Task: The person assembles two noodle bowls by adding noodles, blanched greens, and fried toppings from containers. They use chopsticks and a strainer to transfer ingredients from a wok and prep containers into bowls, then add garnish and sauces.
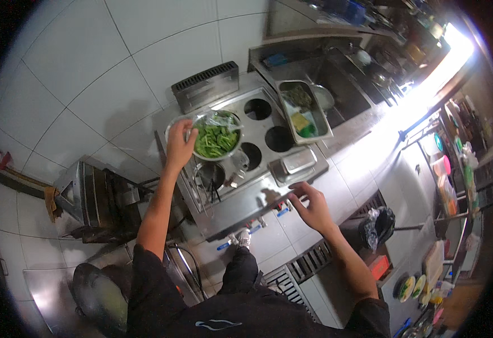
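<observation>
Steel, thin-walled and smooth, the round bowl [217, 137] of chopped green vegetables [215, 141] sits over the rear left opening of the metal cooker [258, 186], and the left hand [180, 145] is closed on its near left rim, thumb over the edge. It looks light but likely slick, and its loose contents would probably spill if tipped, so the rim seems the sound place to grip. The right hand [309, 204] rests spread, fingers apart, on the cooker's front edge, pinching nothing.

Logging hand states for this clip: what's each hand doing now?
Left hand: gripping the rim of the bowl of greens.
Right hand: open, empty, above the cooker's front edge.
</observation>
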### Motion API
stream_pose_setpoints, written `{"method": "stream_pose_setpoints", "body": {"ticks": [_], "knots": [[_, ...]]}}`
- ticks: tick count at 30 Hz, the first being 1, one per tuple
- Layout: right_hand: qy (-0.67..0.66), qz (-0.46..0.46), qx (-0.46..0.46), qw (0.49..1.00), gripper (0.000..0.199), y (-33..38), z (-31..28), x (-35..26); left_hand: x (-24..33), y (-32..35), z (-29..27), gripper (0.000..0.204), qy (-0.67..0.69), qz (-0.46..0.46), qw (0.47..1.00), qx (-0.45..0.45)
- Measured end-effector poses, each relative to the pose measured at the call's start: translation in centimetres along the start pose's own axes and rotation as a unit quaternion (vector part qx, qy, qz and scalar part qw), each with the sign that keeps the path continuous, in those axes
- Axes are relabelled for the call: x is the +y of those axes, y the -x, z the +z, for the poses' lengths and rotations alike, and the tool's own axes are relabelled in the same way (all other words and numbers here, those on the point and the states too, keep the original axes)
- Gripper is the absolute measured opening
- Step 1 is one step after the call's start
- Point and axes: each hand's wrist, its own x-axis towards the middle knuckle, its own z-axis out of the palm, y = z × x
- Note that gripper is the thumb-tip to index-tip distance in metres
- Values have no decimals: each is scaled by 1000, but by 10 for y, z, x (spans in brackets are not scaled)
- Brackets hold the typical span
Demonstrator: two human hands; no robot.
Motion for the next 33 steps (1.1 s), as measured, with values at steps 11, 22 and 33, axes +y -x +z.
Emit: {"method": "stream_pose_setpoints", "body": {"ticks": [11, 22, 33], "knots": [[200, -55, 13, 978, 34, -244, 127, 13, -133, -119, 77, 49, 2, 31, 983, -182], [114, -17, 75, 990, 20, -304, 171, 24, -158, -131, 85, 14, 85, 4, 982, -166], [-180, -46, -68, 980, 17, -252, 119, 42, -82, -14, 0, 7, 80, 73, 982, -153]]}}
